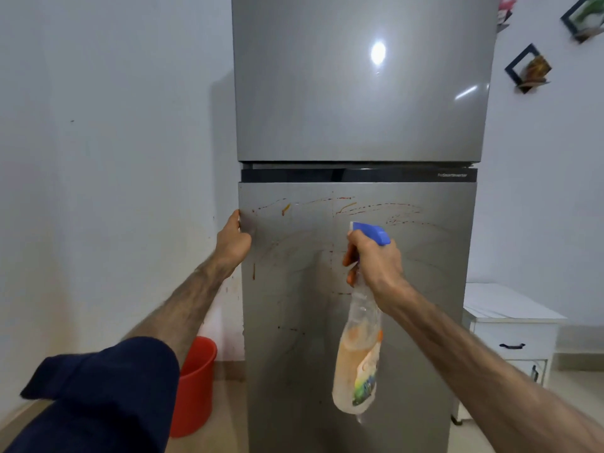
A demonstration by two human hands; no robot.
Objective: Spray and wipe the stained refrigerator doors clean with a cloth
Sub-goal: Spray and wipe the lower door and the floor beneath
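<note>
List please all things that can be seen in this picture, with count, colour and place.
refrigerator: 1, grey, centre; upper door looks clean, lower door bears stains
stains: many, red-orange streaks, mostly top of lower door
spray bottle: 1, clear with orange liquid and blue head, before lower door
bucket: 1, red, floor left of refrigerator
cabinet: 1, white, right of refrigerator
wall shelves: 2, dark, upper right wall
cloth: 1, dark blue, over left forearm
left hand: grips lower door's left edge
right hand: holds spray bottle
</note>
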